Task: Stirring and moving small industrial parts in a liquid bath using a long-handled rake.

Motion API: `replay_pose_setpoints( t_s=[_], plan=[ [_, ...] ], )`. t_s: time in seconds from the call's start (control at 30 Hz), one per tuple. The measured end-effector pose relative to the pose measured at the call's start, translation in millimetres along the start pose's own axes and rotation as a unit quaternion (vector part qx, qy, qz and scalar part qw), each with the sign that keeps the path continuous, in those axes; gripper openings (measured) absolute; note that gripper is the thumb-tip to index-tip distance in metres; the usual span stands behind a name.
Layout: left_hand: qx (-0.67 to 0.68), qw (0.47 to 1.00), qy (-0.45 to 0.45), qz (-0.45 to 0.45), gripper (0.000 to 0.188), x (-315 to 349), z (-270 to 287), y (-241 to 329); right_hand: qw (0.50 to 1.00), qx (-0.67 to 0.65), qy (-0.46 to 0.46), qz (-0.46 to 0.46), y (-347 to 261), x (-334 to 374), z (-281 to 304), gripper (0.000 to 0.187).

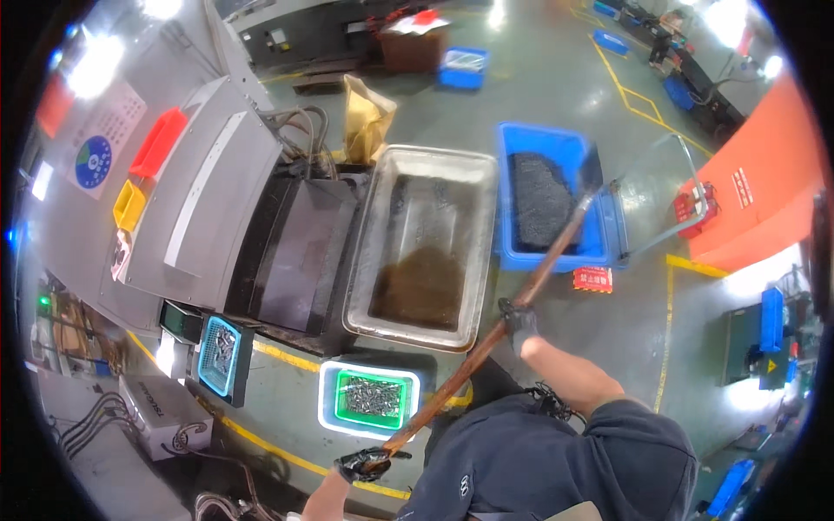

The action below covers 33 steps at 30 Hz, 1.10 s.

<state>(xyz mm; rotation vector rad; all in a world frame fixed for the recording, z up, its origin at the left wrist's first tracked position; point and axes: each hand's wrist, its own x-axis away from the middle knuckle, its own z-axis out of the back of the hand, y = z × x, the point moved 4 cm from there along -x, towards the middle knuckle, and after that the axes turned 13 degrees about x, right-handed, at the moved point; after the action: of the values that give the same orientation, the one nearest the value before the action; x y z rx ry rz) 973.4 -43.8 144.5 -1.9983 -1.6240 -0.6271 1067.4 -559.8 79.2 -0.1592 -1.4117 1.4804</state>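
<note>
A long brown wooden handle of a shovel (478, 352) runs slantwise across the view. My left hand (363, 464), in a black glove, closes on its near end at the lower middle. Farther up the shaft, my gloved right hand (519, 319) is wrapped round it. The shovel's dark blade, blurred, is over the right side of a blue bin (532, 133), beside a heap of dark grey chips (540, 204). I cannot tell whether the blade touches the chips or carries any.
A metal tub (360, 300) with brownish liquid stands left of the blue bin. Nearer are a green basket (340, 408) and a teal basket (206, 360) of small metal parts. A grey machine (204, 200) fills the left. A trolley handle (695, 165) and an orange cover (764, 182) are at right.
</note>
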Motion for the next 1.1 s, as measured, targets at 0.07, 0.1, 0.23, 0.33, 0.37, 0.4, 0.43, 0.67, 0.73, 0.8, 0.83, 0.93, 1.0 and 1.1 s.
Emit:
replay_pose_setpoints(
  t_s=[0.07, 0.1, 0.23, 0.33, 0.37, 0.4, 0.43, 0.67, 0.73, 0.8, 0.83, 0.93, 1.0, 1.1],
  plan=[
    [-0.009, 0.999, 0.038, -0.029, 0.066, -8.0, 11.4, 9.5, 0.996, -0.053, -0.067, -0.025, 3.7, -1.1, -9.6, 0.032],
    [-0.124, 0.989, 0.059, -0.053, 0.063, -10.4, 24.6, 7.5, 0.997, 0.055, -0.007, -0.045, -8.5, 9.4, -18.4, 0.029],
    [-0.035, 0.998, -0.021, -0.050, 0.063, 13.8, 1.4, -9.2, 0.996, -0.038, -0.058, -0.051, -16.7, 35.9, -24.5, 0.022],
    [-0.178, 0.970, 0.098, -0.137, 0.051, 43.1, -18.7, -3.6, 0.991, -0.090, -0.096, -0.025, -3.1, 24.8, -53.9, 0.019],
    [-0.184, 0.969, 0.094, -0.135, 0.051, 47.4, -28.3, 1.9, 0.954, -0.253, -0.161, -0.016, 7.7, 0.4, -61.4, 0.015],
    [-0.180, 0.964, 0.122, -0.155, 0.047, 58.0, -26.3, -6.6, 0.952, -0.246, -0.179, -0.024, -0.3, 18.9, -80.8, 0.015],
    [-0.176, 0.957, 0.152, -0.175, 0.044, 69.0, -23.5, -17.0, 0.966, -0.175, -0.187, -0.041, -23.4, 51.0, -100.4, 0.015],
    [-0.127, 0.891, 0.355, -0.254, 0.037, 108.1, -84.8, -36.2, 0.921, -0.197, -0.308, -0.135, 6.8, 73.1, -210.2, 0.014],
    [-0.142, 0.854, 0.420, -0.270, 0.035, 102.0, -98.3, -40.0, 0.906, -0.177, -0.335, -0.188, 38.1, 84.9, -242.4, 0.014],
    [-0.168, 0.810, 0.511, -0.234, 0.034, 107.3, -133.1, -36.1, 0.838, -0.252, -0.367, -0.314, 42.0, 120.7, -257.8, 0.019],
    [-0.245, 0.781, 0.521, -0.242, 0.034, 103.6, -130.8, -37.2, 0.857, -0.227, -0.366, -0.283, 53.2, 116.9, -266.8, 0.022],
    [-0.217, 0.792, 0.546, -0.164, 0.031, 106.7, -190.3, 28.0, 0.847, -0.216, -0.327, -0.361, 86.0, 102.0, -293.7, 0.021],
    [-0.229, 0.782, 0.561, -0.146, 0.030, 104.2, -193.2, 52.1, 0.857, -0.145, -0.404, -0.285, 104.3, 98.0, -311.3, 0.021],
    [-0.238, 0.766, 0.585, -0.117, 0.029, 94.8, -187.5, 71.9, 0.889, 0.027, -0.418, -0.186, 71.1, 108.1, -309.8, 0.021]
  ],
)
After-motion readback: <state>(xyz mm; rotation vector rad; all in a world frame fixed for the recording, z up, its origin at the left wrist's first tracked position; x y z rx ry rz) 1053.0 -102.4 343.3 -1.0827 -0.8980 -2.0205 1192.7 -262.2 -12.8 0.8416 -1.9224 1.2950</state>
